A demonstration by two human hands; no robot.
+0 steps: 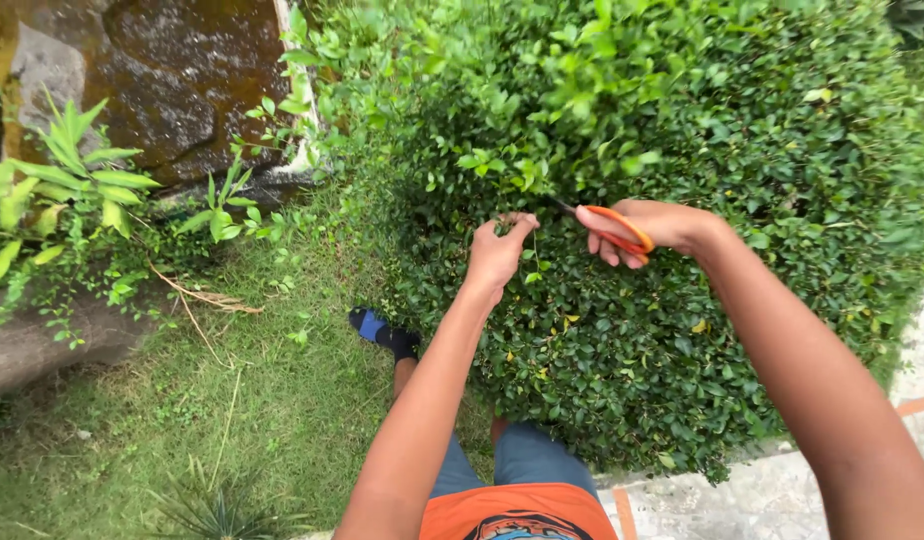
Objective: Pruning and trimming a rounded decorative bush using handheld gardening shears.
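Observation:
A dense green bush (682, 130) with small leaves fills the upper right. My left hand (497, 250) pinches a thin twig at the bush's near face, fingers closed on it. Just to its right, my right hand (647, 228) grips orange-handled scissors (622, 232). The dark blades point left into the leaves toward the pinched twig. The blade tips are mostly hidden by foliage, so I cannot tell if the blades are closed.
Grass (232, 410) covers the ground at lower left, where my foot in a blue and black sandal (382, 332) stands. A mossy stone wall (172, 70) and broad-leaved plants (72, 170) stand at upper left. Pale paving (772, 500) lies at lower right.

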